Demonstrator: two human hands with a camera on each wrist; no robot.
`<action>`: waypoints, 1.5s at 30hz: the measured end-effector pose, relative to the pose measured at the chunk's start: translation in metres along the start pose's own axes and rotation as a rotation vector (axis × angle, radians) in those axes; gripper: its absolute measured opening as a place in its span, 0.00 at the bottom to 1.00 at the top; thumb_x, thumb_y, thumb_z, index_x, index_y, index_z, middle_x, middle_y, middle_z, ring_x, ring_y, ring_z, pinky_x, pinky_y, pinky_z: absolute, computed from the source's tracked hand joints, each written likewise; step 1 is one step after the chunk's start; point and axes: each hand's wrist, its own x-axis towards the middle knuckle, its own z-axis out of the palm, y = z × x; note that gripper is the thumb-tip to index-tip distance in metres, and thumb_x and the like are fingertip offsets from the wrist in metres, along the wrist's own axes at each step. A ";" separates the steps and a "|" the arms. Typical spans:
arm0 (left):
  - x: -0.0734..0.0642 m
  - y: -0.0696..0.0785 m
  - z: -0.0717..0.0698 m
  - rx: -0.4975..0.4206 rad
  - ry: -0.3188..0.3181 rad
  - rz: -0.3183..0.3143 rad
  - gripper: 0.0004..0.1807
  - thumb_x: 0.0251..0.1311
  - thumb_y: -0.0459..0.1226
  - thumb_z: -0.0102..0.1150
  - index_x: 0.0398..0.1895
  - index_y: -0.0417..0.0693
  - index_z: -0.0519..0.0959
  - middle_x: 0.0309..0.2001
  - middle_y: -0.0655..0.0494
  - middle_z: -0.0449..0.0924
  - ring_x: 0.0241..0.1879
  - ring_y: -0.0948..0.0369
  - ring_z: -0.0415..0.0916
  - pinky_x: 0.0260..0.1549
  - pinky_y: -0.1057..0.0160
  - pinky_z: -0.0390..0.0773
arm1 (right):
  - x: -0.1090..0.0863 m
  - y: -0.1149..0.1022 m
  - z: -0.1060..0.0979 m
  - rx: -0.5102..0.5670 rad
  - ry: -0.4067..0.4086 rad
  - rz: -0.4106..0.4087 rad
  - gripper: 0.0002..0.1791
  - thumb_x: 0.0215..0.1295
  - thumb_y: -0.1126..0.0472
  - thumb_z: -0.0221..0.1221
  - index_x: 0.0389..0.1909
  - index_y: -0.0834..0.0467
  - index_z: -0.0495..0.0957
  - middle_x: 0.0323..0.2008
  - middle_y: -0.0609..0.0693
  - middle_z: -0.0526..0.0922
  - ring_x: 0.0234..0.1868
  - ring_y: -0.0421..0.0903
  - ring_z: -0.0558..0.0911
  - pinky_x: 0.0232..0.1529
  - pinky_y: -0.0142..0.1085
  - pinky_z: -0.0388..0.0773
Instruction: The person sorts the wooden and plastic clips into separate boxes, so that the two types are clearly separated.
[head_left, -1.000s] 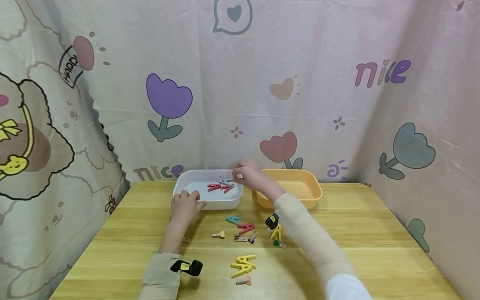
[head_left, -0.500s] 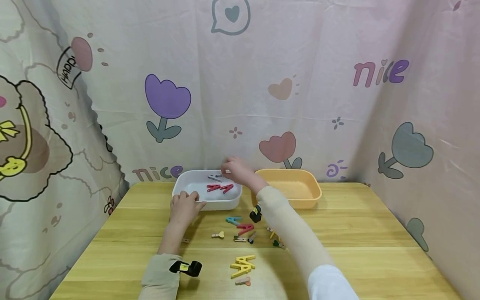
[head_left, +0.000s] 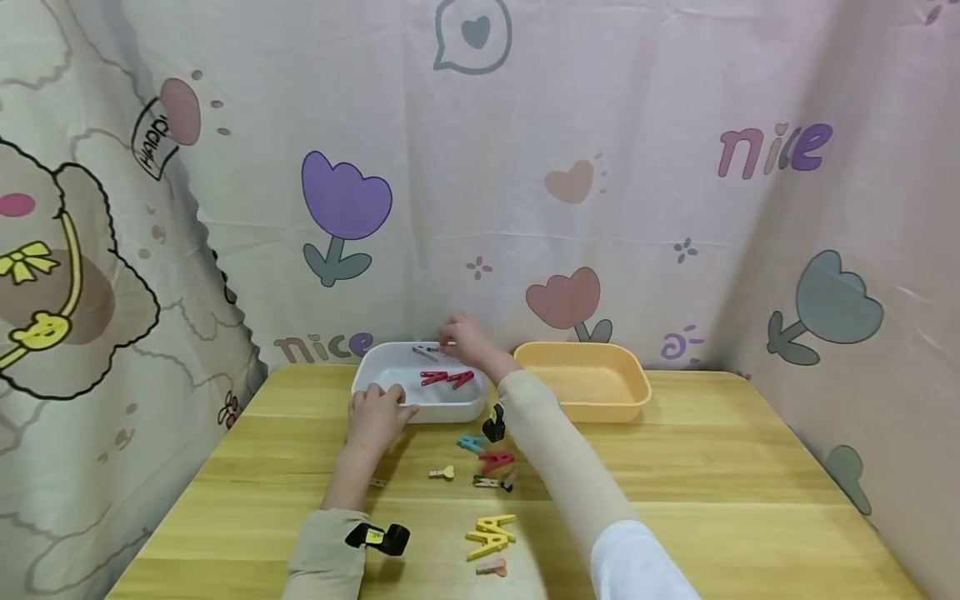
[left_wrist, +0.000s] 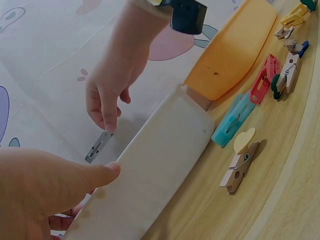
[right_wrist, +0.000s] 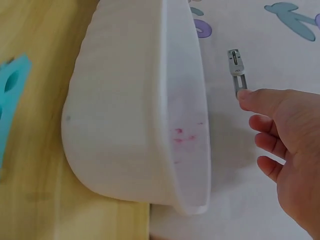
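Two red clips (head_left: pixel 434 378) are held in one white tub (head_left: pixel 442 412), gripped by the left hand (head_left: pixel 378 417). Above it, one gray clip (right_wrist: pixel 235 62) is pinched by the right hand (head_left: pixel 467 340), moved left since before.

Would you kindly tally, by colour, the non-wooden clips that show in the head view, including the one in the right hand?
Red clips: 3 (2 in the white bin, 1 on the table)
Yellow clips: 2
Light blue clip: 1
Grey clip: 1, pinched by the right hand
Total: 7
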 end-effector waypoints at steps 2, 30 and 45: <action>0.000 0.000 0.001 -0.005 0.001 -0.002 0.17 0.62 0.52 0.60 0.39 0.47 0.76 0.40 0.42 0.73 0.45 0.43 0.66 0.48 0.45 0.63 | 0.002 0.001 0.003 0.014 -0.003 0.023 0.06 0.67 0.56 0.61 0.38 0.52 0.85 0.42 0.48 0.80 0.45 0.44 0.75 0.49 0.36 0.74; -0.002 0.000 0.003 0.002 0.025 -0.003 0.19 0.61 0.53 0.61 0.40 0.47 0.76 0.42 0.39 0.73 0.44 0.42 0.66 0.48 0.44 0.64 | 0.015 -0.029 0.035 0.054 0.027 0.070 0.05 0.66 0.56 0.62 0.35 0.53 0.84 0.39 0.50 0.81 0.41 0.45 0.75 0.46 0.36 0.73; -0.002 0.001 0.003 -0.008 0.029 -0.007 0.19 0.60 0.53 0.61 0.40 0.47 0.77 0.42 0.39 0.73 0.45 0.41 0.66 0.48 0.44 0.64 | 0.014 -0.027 0.042 0.144 0.050 0.163 0.13 0.65 0.53 0.63 0.47 0.53 0.80 0.49 0.50 0.79 0.49 0.47 0.76 0.53 0.40 0.76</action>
